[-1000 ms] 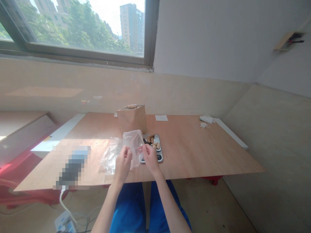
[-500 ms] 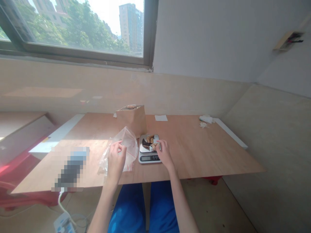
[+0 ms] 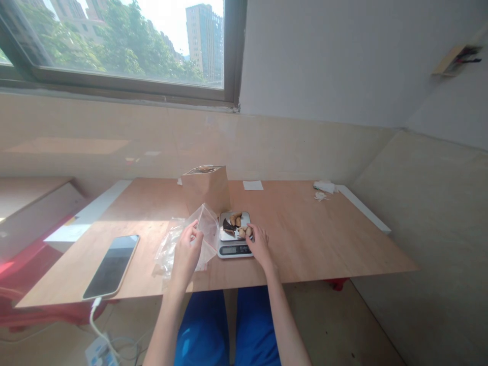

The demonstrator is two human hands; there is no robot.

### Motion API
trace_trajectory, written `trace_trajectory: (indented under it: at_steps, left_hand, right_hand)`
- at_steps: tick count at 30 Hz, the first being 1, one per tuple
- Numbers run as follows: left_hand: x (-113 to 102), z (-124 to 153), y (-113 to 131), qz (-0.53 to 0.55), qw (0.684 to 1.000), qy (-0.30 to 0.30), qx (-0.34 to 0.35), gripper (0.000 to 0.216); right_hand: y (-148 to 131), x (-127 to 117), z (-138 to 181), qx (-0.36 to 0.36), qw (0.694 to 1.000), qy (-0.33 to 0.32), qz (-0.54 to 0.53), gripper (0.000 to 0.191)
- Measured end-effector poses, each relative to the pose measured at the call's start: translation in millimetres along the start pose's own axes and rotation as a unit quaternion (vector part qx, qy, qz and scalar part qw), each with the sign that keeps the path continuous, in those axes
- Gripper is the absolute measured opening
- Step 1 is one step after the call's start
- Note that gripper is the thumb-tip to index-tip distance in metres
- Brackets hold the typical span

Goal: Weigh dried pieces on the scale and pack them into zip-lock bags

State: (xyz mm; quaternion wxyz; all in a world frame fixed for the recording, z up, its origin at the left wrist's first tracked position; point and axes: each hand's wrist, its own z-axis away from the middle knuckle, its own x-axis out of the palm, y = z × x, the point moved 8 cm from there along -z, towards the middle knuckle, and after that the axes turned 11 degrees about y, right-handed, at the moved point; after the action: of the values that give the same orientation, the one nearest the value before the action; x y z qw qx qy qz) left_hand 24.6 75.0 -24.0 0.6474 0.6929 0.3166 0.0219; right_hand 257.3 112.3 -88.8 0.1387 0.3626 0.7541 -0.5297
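At wooden tabletop (image 3: 316, 239) near window (image 3: 125, 56): pinching clear bag (image 3: 208, 230) in left grip (image 3: 188, 249); touching pale pieces (image 3: 242, 232) with right grip (image 3: 260, 244), can't tell if clasped.

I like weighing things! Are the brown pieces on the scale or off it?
On it. The brown pieces lie on top of the scale, behind its display, with the right hand at the pale pieces.

Bench (image 3: 324, 239), right side: wide passage beyond the scale (image 3: 229, 250).
Behind, left: upright paper bag (image 3: 206, 189) blocks.
Left: plastic bags (image 3: 170, 249), phone (image 3: 113, 267) obstruct.
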Motion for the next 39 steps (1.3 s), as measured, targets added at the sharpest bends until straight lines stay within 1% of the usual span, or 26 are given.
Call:
trace_trajectory:
  at_steps: [2,5,8,11,13,16,19,21,24,26,28,30,33,35,37,39]
  left_hand:
    - [3,0,-2,0.005,1.000,-0.006,-0.015,0.022]
    - [8,1,-4,0.008,1.000,-0.012,-0.016,0.023]
    - [11,1,-7,0.016,1.000,-0.016,-0.007,0.025]
    - [14,1,-8,0.032,0.999,-0.024,0.006,0.025]
    - [16,2,-9,0.032,0.999,-0.031,0.009,0.025]
    - [19,3,-10,0.024,0.999,-0.041,0.010,0.024]
    - [22,6,-7,0.029,0.998,-0.044,0.026,0.027]
    - [22,7,-5,0.032,0.998,-0.044,0.037,0.032]
    - [22,9,-1,0.037,0.997,-0.044,0.054,0.039]
    - [24,11,-1,0.054,0.995,-0.064,0.053,0.043]
    - [28,13,-3,0.082,0.992,-0.092,0.034,0.047]
    - [30,15,-3,0.106,0.988,-0.107,0.021,0.050]
    - [28,18,4,0.112,0.987,-0.106,0.046,0.047]
    - [26,21,10,0.113,0.986,-0.103,0.061,0.044]
    - [24,23,13,0.117,0.986,-0.100,0.056,0.044]
    - [22,24,13,0.118,0.987,-0.095,0.046,0.047]
  right_hand:
    - [2,-3,0,0.018,0.999,0.022,-0.019,0.033]
    - [7,-5,2,0.040,0.995,0.040,-0.076,0.036]
    - [6,-10,2,0.044,0.992,0.059,-0.106,0.028]
    - [-4,-21,1,0.053,0.987,0.084,-0.124,0.018]
    - [-17,-27,0,0.075,0.980,0.087,-0.164,0.016]
    - [-47,-33,-3,0.095,0.961,0.067,-0.251,0.019]
    - [-83,-34,-5,0.076,0.952,0.037,-0.294,0.019]
    - [-103,-31,-4,0.052,0.957,0.020,-0.284,0.017]
    - [-124,-22,0,-0.009,0.973,-0.008,-0.231,0.019]
    - [-133,-12,4,-0.051,0.979,-0.033,-0.193,0.022]
    - [-137,-2,8,-0.074,0.982,-0.065,-0.163,0.020]
    - [-138,8,12,-0.077,0.980,-0.099,-0.153,0.017]
    - [-132,21,14,-0.052,0.975,-0.141,-0.167,0.016]
    - [-125,27,12,-0.028,0.972,-0.152,-0.176,0.016]
    - [-119,29,10,-0.011,0.973,-0.147,-0.179,0.016]
    - [-117,30,10,-0.014,0.974,-0.148,-0.171,0.019]
